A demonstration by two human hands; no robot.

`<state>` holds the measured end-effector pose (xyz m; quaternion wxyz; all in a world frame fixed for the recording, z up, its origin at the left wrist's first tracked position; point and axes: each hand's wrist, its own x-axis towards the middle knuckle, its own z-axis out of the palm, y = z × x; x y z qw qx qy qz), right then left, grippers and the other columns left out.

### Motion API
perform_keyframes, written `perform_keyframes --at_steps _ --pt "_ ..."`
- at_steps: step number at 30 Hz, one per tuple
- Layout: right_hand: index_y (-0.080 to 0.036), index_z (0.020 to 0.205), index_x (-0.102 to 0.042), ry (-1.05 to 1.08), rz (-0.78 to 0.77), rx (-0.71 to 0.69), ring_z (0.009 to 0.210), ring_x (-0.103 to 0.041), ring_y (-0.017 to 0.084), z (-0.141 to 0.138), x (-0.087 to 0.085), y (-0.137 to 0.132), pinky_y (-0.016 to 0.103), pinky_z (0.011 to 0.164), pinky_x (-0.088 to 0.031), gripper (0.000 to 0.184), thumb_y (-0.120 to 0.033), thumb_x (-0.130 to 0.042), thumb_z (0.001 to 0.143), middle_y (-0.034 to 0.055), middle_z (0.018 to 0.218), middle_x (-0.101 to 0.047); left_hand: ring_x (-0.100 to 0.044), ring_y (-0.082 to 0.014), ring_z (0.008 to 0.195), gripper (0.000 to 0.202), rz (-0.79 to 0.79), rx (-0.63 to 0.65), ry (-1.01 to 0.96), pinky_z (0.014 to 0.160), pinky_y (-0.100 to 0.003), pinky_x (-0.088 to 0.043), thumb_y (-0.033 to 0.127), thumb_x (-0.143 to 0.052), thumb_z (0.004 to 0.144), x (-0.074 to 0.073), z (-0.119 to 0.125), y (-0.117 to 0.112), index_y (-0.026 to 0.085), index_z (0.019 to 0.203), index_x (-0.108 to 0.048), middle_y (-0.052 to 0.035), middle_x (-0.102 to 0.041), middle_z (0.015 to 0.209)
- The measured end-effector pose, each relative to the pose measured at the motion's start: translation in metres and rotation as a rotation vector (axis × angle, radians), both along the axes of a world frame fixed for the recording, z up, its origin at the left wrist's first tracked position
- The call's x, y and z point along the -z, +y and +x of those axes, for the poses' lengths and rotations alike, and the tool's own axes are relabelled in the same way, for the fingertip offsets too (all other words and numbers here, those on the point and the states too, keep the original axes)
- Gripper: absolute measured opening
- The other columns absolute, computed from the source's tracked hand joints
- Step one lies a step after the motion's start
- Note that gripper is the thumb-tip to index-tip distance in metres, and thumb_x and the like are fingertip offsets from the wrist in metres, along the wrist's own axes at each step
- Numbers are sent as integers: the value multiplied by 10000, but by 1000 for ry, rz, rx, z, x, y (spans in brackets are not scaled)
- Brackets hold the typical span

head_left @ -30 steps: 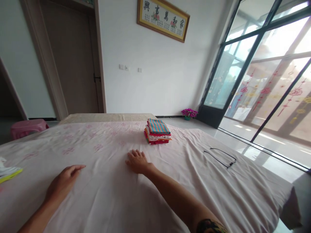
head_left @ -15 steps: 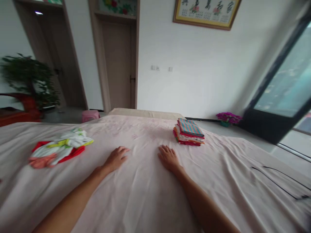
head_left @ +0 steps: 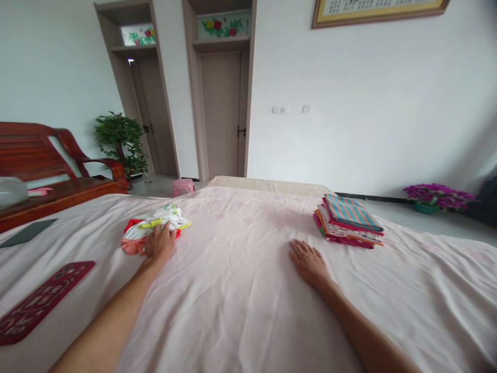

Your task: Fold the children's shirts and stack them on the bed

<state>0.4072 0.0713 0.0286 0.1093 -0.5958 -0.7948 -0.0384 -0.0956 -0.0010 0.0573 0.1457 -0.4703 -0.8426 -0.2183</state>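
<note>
My left hand [head_left: 158, 244] reaches out over the pale pink sheet [head_left: 240, 290] and rests on a crumpled heap of white, red and yellow-green cloths [head_left: 153, 228]; its fingers curl onto the heap's near edge. My right hand [head_left: 308, 261] lies flat on the sheet with its fingers spread, holding nothing. A neat stack of folded cloths [head_left: 347, 220], topped by a teal and red striped one, sits just beyond and to the right of that hand.
A dark red patterned strip [head_left: 37, 300] and a dark flat object [head_left: 27, 232] lie on the sheet at the left. A red wooden bench [head_left: 46, 171], a potted plant [head_left: 120, 137], a pink stool [head_left: 183, 186] and purple flowers [head_left: 437, 196] stand beyond.
The view has swung left. My left hand has moved from the bare sheet out to the crumpled heap of cloths. My right hand has stayed flat on the sheet.
</note>
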Motion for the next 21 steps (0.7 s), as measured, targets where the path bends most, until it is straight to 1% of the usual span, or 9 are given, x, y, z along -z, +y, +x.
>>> perform_keyframes --at_steps 2,5,7,10,12,14,17,19,21 --pt "-273 1456 -440 6 -2 0 1413 -335 232 -1 -2 -1 456 1155 -213 511 -420 -305 986 49 1510 -435 -582 -380 1061 490 -35 -11 -59 894 -540 -428 408 -419 930 -4 -9 7 161 1338 -533 -225 -595 1183" --pt "-278 1455 -442 11 -4 6 1411 -341 233 0 -2 -2 455 1154 -219 510 -414 -311 981 48 1506 -440 -562 -398 1114 400 -71 -33 -144 914 -572 -410 357 -561 881 -8 -17 19 133 1206 -624 -230 -592 1187" --pt "-274 1450 -449 11 -3 6 1409 -344 234 0 -1 -1 451 1156 -220 512 -417 -310 978 47 1505 -442 -571 -340 1123 338 -72 -48 -193 930 -540 -440 329 -596 884 -8 -20 24 127 1152 -635 -186 -594 1210" --pt "-260 1437 -466 14 7 0 1405 -350 238 2 1 1 447 1155 -225 516 -426 -313 973 46 1500 -448 -602 -229 1076 349 -44 -47 -286 917 -458 -509 347 -586 918 -9 -22 24 155 1209 -585 -102 -595 1242" --pt "-257 1428 -475 21 13 0 1404 -352 237 2 2 3 448 1154 -229 514 -426 -318 969 47 1497 -452 -612 -216 1057 377 3 -40 -352 893 -442 -532 361 -589 918 -13 -23 22 164 1239 -566 -92 -595 1246" --pt "-261 1424 -479 27 14 0 1404 -352 237 2 3 4 452 1153 -231 512 -423 -323 964 50 1495 -454 -612 -225 1058 378 73 -18 -419 886 -443 -535 368 -590 915 -21 -24 19 166 1234 -572 -94 -597 1242" --pt "-265 1426 -477 29 16 -1 1401 -358 240 2 3 4 456 1153 -234 513 -421 -321 963 52 1495 -454 -610 -238 1061 376 209 54 -513 888 -445 -534 380 -595 910 -43 -21 20 163 1217 -585 -82 -600 1236" --pt "-269 1425 -478 29 17 -1 1399 -363 242 2 3 4 458 1153 -234 513 -420 -317 963 50 1494 -456 -615 -237 1042 389 304 126 -578 879 -430 -532 379 -563 925 -58 -8 25 134 1227 -568 -91 -612 1204" --pt "-267 1421 -483 29 15 -4 1396 -366 242 2 3 4 457 1153 -235 512 -421 -315 962 48 1492 -459 -634 -213 990 407 382 234 -647 859 -377 -528 354 -477 954 -70 20 34 78 1249 -525 -112 -635 1141"
